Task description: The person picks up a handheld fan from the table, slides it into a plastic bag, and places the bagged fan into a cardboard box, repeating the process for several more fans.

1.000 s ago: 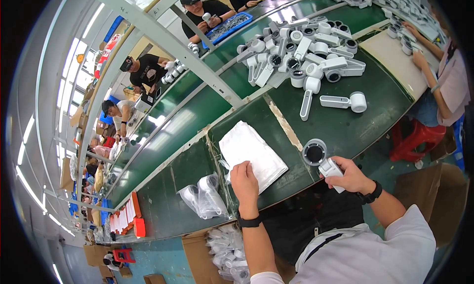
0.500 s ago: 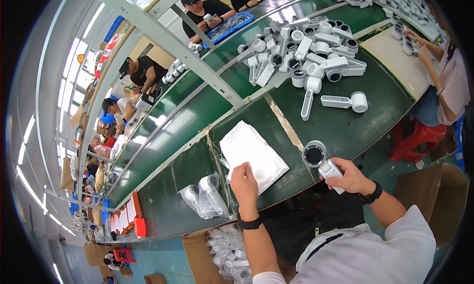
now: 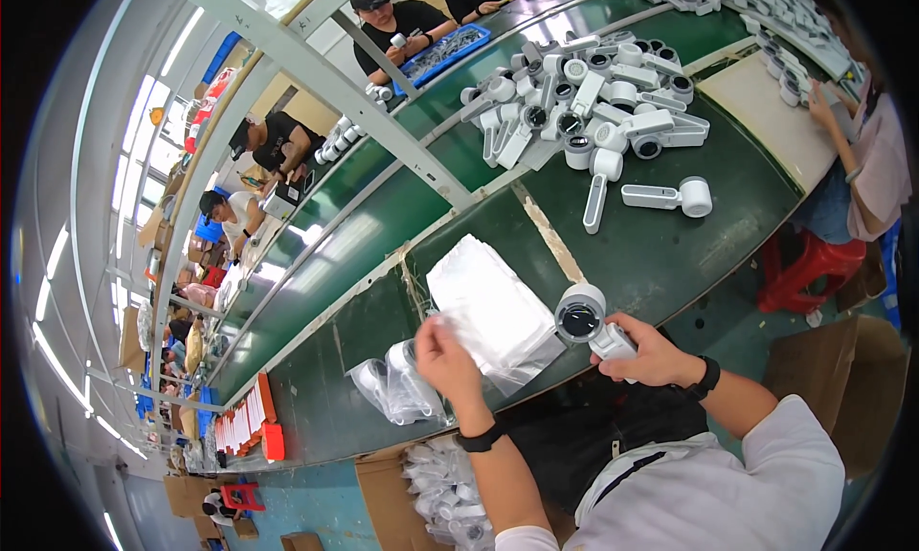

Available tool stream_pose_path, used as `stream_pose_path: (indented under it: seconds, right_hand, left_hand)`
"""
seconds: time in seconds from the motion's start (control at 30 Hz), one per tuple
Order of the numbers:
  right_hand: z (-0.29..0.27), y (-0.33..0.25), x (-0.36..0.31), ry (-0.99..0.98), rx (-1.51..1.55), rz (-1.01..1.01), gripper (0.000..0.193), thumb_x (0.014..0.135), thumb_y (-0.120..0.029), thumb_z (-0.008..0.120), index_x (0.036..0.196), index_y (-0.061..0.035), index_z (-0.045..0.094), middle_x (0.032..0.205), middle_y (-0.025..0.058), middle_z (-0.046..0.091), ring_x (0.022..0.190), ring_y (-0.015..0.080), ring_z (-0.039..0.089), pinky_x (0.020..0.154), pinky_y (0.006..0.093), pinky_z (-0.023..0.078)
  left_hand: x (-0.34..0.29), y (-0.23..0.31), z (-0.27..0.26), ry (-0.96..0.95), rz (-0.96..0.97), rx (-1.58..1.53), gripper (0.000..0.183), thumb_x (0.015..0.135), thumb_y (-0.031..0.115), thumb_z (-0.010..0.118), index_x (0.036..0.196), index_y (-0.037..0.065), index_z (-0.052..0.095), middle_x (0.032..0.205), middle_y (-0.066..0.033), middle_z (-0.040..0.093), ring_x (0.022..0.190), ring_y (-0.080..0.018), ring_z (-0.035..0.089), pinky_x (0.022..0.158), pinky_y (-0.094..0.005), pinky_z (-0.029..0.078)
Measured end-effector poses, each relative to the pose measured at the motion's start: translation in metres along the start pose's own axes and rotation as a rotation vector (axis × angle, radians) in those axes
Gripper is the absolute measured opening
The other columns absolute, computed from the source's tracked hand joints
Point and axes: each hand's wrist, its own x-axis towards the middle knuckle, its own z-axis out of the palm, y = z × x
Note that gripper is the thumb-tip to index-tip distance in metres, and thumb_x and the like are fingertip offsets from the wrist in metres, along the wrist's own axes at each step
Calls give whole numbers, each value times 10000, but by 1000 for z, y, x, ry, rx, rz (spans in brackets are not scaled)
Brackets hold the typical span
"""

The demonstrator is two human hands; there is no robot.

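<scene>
A white device (image 3: 580, 314) with a round, dark-centred head is held by its handle in the right hand (image 3: 643, 356), by the near edge of a green table (image 3: 689, 254). That grip is closed around the handle, and the head is left free, angled toward the left. The left hand (image 3: 450, 364) is raised beside a stack of white sheets (image 3: 483, 297), its fingers curled and blurred; whether anything is pinched in that grip cannot be told. Clear film (image 3: 525, 371) is seen along the stack's near side.

The device could be dropped over the table's edge, it is judged, if the handle were let slip. The stack's right corner is overlapped by the head in this view; whether they touch cannot be told, but the sheets could be pushed askew by a low swing. Two bagged devices (image 3: 402, 386), just beside the left hand, could be knocked by a wide sweep.

Room for moving is offered between the stack and two loose devices (image 3: 651, 198), across a worn pale strip (image 3: 553, 237). Farther off, reach is limited by a heaped pile of devices (image 3: 593, 101) and, to the left, by a slanting metal beam (image 3: 383, 130).
</scene>
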Motion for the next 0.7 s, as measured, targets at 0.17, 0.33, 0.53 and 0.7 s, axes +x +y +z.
stream_pose_path:
  seconds: [0.17,0.33,0.53,0.7]
  right_hand:
    - [5,4,1,-28,-2,-13,490,826,-78,707,1239,-28,447,996,47,641,733,96,593,603,256,493]
    - [16,-6,2,10,-29,6,528,803,-107,739,1244,-13,463,1031,58,644,848,115,611,727,273,509]
    - [50,-10,21,219,-255,-236,664,710,-126,817,1255,-14,456,1076,57,624,863,101,588,765,271,487]
    - [49,3,37,382,-252,-281,583,716,-78,742,1224,6,468,1019,77,618,905,142,591,825,300,483]
  left_hand:
    - [5,7,-18,-521,-151,153,127,915,65,611,1003,-21,642,865,-23,653,749,-78,584,673,-215,468]
    - [-21,42,-11,-394,-183,-44,121,904,37,613,1001,-29,643,867,-32,661,737,-78,594,672,-215,478]
    - [-70,50,14,-508,-318,-194,184,873,-14,634,1055,-43,630,882,-50,661,757,-93,610,676,-215,489]
    - [-74,36,7,-492,-368,-291,221,890,-14,608,1107,-55,605,919,-58,653,745,-97,603,676,-217,484]
